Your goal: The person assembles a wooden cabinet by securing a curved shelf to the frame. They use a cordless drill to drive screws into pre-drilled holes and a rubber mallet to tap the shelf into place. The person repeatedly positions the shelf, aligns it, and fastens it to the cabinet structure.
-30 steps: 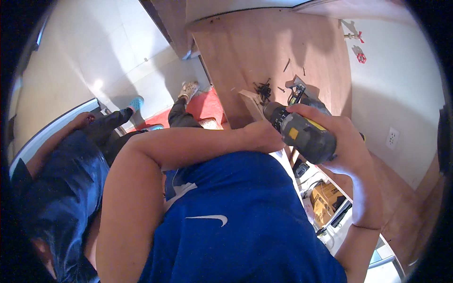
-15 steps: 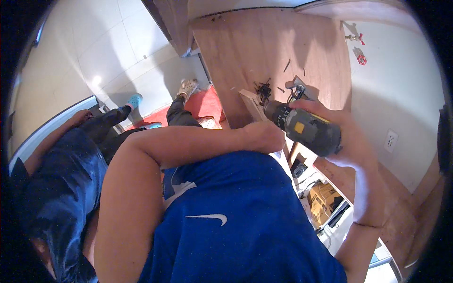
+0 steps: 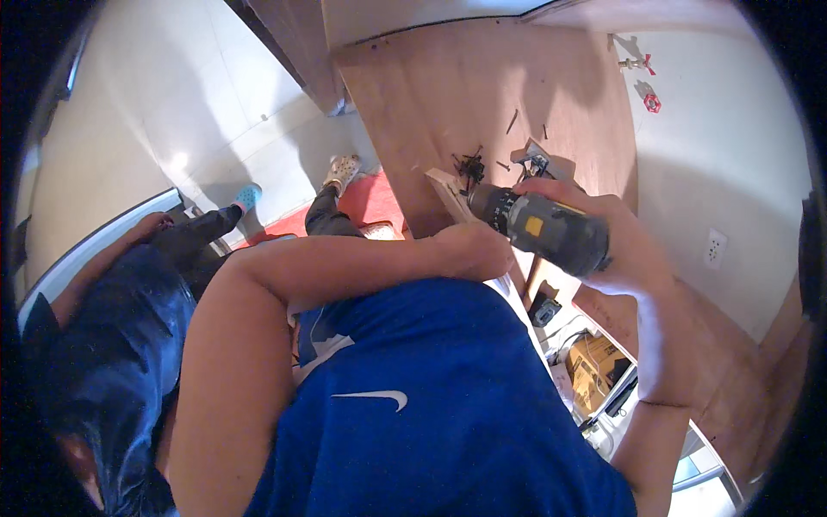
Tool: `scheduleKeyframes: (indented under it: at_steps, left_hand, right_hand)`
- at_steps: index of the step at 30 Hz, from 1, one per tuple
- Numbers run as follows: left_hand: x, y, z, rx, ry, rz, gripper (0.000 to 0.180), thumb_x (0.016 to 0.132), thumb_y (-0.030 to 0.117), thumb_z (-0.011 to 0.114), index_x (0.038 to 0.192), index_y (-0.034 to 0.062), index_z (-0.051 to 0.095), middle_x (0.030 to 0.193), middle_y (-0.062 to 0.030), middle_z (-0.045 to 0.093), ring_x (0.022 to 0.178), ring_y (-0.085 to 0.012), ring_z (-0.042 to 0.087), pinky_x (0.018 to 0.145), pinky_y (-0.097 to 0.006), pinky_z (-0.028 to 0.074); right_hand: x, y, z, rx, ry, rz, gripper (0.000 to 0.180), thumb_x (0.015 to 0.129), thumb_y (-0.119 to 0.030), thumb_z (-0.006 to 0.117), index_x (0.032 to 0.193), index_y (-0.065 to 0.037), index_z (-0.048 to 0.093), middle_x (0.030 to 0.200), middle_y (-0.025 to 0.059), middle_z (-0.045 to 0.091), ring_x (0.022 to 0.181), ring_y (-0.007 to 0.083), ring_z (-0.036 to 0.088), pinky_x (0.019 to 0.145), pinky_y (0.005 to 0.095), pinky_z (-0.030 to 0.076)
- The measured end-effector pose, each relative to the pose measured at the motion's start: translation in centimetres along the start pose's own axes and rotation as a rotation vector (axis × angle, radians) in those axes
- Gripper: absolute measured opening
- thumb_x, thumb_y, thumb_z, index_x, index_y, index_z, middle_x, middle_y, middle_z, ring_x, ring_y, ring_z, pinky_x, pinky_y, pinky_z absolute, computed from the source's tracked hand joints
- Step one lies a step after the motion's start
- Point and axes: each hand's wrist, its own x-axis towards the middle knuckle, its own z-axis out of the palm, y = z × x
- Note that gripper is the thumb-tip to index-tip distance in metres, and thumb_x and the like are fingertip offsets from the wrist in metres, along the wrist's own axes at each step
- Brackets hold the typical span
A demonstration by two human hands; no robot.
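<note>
Over the plywood bench (image 3: 448, 95), our right hand (image 3: 624, 246) wraps tight around a grey cordless drill (image 3: 538, 226), its nose aimed at a small wooden block (image 3: 448, 191). Our left hand (image 3: 474, 252) sits curled into a fist just beside that block; loose dark screws (image 3: 469, 164) lie near.

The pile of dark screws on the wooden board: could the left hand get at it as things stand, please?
Probably yes. The left hand rests at the edge of the wooden board, near the pile of dark screws. Only a small wooden block and the nose of the drill, held in the right hand, lie between.
</note>
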Motion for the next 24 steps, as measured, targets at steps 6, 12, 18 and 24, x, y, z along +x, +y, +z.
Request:
scheduleKeyframes:
  at_steps: [6, 12, 18, 24]
  left_hand:
    - [-0.4, -0.2, 0.3, -0.016, -0.083, 0.003, 0.017, 0.087, 0.015, 0.062, 0.086, 0.0047, 0.076, 0.085, -0.0130, 0.076, 0.078, -0.0278, 0.077, 0.066, -0.039, 0.062]
    - [-0.4, -0.3, 1.3, 0.017, -0.081, 0.006, 0.017, 0.088, 0.014, 0.062, 0.089, 0.0042, 0.075, 0.085, -0.0128, 0.074, 0.078, -0.0274, 0.077, 0.064, -0.040, 0.062]
    - [-0.8, -0.6, 1.9, 0.023, -0.051, 0.017, 0.016, 0.088, 0.014, 0.062, 0.092, 0.0046, 0.074, 0.084, -0.0121, 0.074, 0.076, -0.0272, 0.076, 0.063, -0.040, 0.062]
    - [-0.5, -0.2, -0.5, -0.017, -0.179, -0.051, 0.016, 0.088, 0.016, 0.062, 0.091, 0.0050, 0.073, 0.084, -0.0112, 0.074, 0.076, -0.0277, 0.076, 0.063, -0.041, 0.063]
  right_hand:
    - [-1.3, 2.0, 0.9, 0.148, 0.006, 0.038, 0.068, 0.078, 0.003, 0.078, 0.143, -0.010, 0.059, 0.122, 0.0054, 0.075, 0.109, 0.0135, 0.069, 0.097, 0.0293, 0.050]
    - [-1.7, 3.3, 2.1, 0.292, 0.072, 0.048, 0.071, 0.077, 0.005, 0.079, 0.143, -0.015, 0.059, 0.117, 0.0032, 0.074, 0.107, 0.0113, 0.068, 0.095, 0.0277, 0.049]
    - [-1.8, 5.4, 2.7, 0.177, 0.101, -0.070, 0.069, 0.079, 0.000, 0.080, 0.143, -0.017, 0.058, 0.115, 0.0059, 0.075, 0.105, 0.0191, 0.072, 0.093, 0.0309, 0.053]
    - [-1.9, 6.4, 3.0, 0.147, 0.128, -0.094, 0.068, 0.081, -0.006, 0.081, 0.143, -0.020, 0.058, 0.116, 0.0076, 0.076, 0.105, 0.0245, 0.075, 0.092, 0.0340, 0.055]
